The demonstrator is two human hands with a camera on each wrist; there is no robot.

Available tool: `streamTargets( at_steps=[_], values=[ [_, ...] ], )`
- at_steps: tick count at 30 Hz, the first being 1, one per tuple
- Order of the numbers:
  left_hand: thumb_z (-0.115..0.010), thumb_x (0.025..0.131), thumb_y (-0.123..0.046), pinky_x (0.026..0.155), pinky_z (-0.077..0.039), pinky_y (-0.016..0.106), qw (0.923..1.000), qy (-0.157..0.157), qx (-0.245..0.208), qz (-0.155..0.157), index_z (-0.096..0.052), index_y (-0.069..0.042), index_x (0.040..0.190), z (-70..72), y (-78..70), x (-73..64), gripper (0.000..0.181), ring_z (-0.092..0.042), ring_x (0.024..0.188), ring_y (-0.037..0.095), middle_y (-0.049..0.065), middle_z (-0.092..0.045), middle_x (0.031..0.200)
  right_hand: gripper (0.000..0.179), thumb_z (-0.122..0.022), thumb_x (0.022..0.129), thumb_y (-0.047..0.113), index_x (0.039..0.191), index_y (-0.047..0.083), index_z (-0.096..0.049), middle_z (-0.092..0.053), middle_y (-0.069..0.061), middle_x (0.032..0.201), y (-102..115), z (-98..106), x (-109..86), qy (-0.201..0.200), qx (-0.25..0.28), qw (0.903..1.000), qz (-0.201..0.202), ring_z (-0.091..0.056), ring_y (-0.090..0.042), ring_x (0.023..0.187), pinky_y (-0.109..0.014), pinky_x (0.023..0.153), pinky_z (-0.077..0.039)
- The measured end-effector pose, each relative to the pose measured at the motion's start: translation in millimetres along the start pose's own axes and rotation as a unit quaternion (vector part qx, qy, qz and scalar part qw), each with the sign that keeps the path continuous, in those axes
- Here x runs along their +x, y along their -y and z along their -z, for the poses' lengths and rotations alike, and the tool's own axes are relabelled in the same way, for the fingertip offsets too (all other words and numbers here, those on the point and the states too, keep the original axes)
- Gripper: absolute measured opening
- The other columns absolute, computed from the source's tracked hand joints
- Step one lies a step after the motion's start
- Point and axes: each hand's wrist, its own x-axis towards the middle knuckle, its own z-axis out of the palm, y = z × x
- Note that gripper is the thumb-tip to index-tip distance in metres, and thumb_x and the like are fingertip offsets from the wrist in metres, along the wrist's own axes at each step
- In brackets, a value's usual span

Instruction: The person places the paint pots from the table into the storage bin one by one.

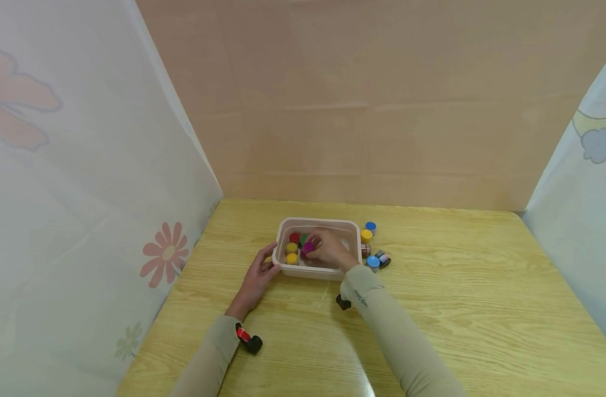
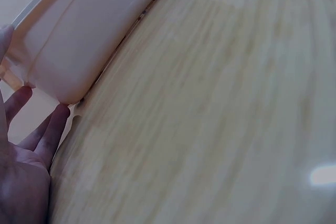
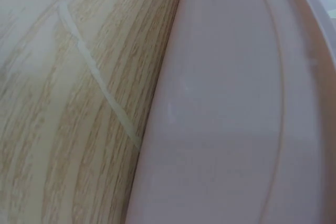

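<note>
A pale pink plastic tub (image 1: 317, 272) stands on the table with small paint jars inside. My right hand (image 1: 328, 249) reaches over its front wall and pinches a purple-lidded jar (image 1: 308, 248) between thumb and fingers. Left of that jar are a red-lidded jar (image 1: 295, 237), a dull yellow one (image 1: 291, 247) and an orange-yellow one (image 1: 292, 258); a green-lidded jar (image 1: 304, 239) is partly covered by my fingers. My left hand (image 1: 257, 277) touches the tub's left end, fingers extended against its outer wall. The right wrist view shows only the tub's outer wall (image 3: 220, 103) and the table.
Right of the tub are a dark blue-lidded jar (image 1: 370, 226), a yellow-lidded one (image 1: 366, 236), a light blue-lidded one (image 1: 373, 263), a brown jar (image 1: 365, 251) and a dark jar on its side (image 1: 384, 258). Cloth hangs around the wooden table (image 1: 481, 298).
</note>
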Motion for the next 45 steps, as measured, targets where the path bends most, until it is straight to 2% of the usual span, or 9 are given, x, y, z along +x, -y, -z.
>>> streamTargets(
  at_steps=[8,20,27,31,34,39,42,45],
  values=[
    [-0.063,0.105,-0.027,0.107,-0.052,0.037,0.9999,0.005,0.004,-0.015,-0.038,-0.035,0.158,0.4,-0.8,-1.3,0.059,-0.055,0.137,0.040,0.012,-0.039,0.162,0.026,-0.080,0.087,0.001,0.112,0.002,-0.071,-0.072,-0.017,0.111,2.0,-0.2,-1.2,-0.005,0.003,0.9999,0.014,-0.070,-0.029,0.101,-0.040,0.091,-0.059],
    [-0.063,0.105,-0.027,0.105,-0.052,0.031,0.9999,0.002,0.002,-0.016,-0.038,-0.035,0.158,-0.1,0.0,-0.4,0.059,-0.054,0.138,0.039,0.011,-0.039,0.161,0.021,-0.079,0.089,0.002,0.109,0.002,-0.073,-0.073,-0.015,0.107,0.4,0.9,-1.0,-0.009,0.000,0.9997,0.020,-0.070,-0.027,0.100,-0.040,0.090,-0.059],
    [-0.062,0.105,-0.024,0.104,-0.052,0.027,0.9998,0.003,0.001,-0.017,-0.038,-0.034,0.158,-0.3,1.4,0.1,0.059,-0.054,0.139,0.039,0.012,-0.040,0.161,0.023,-0.076,0.092,0.008,0.114,0.005,-0.072,-0.072,-0.011,0.110,0.8,6.5,-4.7,-0.004,0.007,0.9999,0.007,-0.069,-0.024,0.098,-0.037,0.086,-0.059],
    [-0.062,0.105,-0.026,0.103,-0.053,0.026,0.9998,0.003,-0.002,-0.017,-0.038,-0.036,0.158,-0.3,2.1,0.3,0.059,-0.054,0.138,0.039,0.012,-0.040,0.161,0.027,-0.074,0.095,0.013,0.121,0.008,-0.072,-0.071,-0.008,0.113,3.0,18.5,-12.5,-0.002,0.002,1.0000,0.009,-0.068,-0.023,0.102,-0.039,0.091,-0.057],
    [-0.063,0.105,-0.027,0.103,-0.053,0.028,0.9999,0.003,-0.004,-0.015,-0.038,-0.037,0.157,-0.7,2.1,0.4,0.059,-0.054,0.138,0.039,0.011,-0.039,0.161,0.030,-0.072,0.097,0.013,0.126,0.005,-0.070,-0.071,-0.010,0.116,3.1,32.3,-19.6,-0.006,0.008,0.9995,0.029,-0.067,-0.025,0.105,-0.042,0.095,-0.057],
    [-0.063,0.105,-0.030,0.108,-0.052,0.040,0.9999,0.001,0.002,-0.011,-0.039,-0.038,0.157,-0.2,-1.1,0.0,0.058,-0.054,0.139,0.039,0.010,-0.039,0.161,0.033,-0.071,0.098,0.012,0.129,0.000,-0.068,-0.071,-0.018,0.121,-0.1,63.4,-39.5,-0.030,0.012,0.9976,0.061,-0.068,-0.031,0.106,-0.045,0.094,-0.058],
    [-0.063,0.105,-0.030,0.109,-0.051,0.044,0.9999,0.000,0.002,-0.010,-0.039,-0.038,0.157,0.6,-2.7,-0.7,0.058,-0.054,0.139,0.039,0.010,-0.039,0.161,0.033,-0.070,0.099,0.014,0.129,0.001,-0.068,-0.070,-0.019,0.122,-9.2,82.9,-54.1,-0.051,0.013,0.9967,0.062,-0.069,-0.034,0.107,-0.045,0.089,-0.060],
    [-0.064,0.104,-0.029,0.109,-0.051,0.043,1.0000,-0.001,0.001,-0.008,-0.039,-0.036,0.157,0.7,-2.9,-1.4,0.058,-0.054,0.139,0.039,0.010,-0.040,0.161,0.033,-0.070,0.100,0.017,0.130,0.003,-0.067,-0.068,-0.019,0.124,-23.9,100.3,-68.3,-0.072,0.011,0.9964,0.043,-0.068,-0.035,0.108,-0.044,0.086,-0.061]
  ],
)
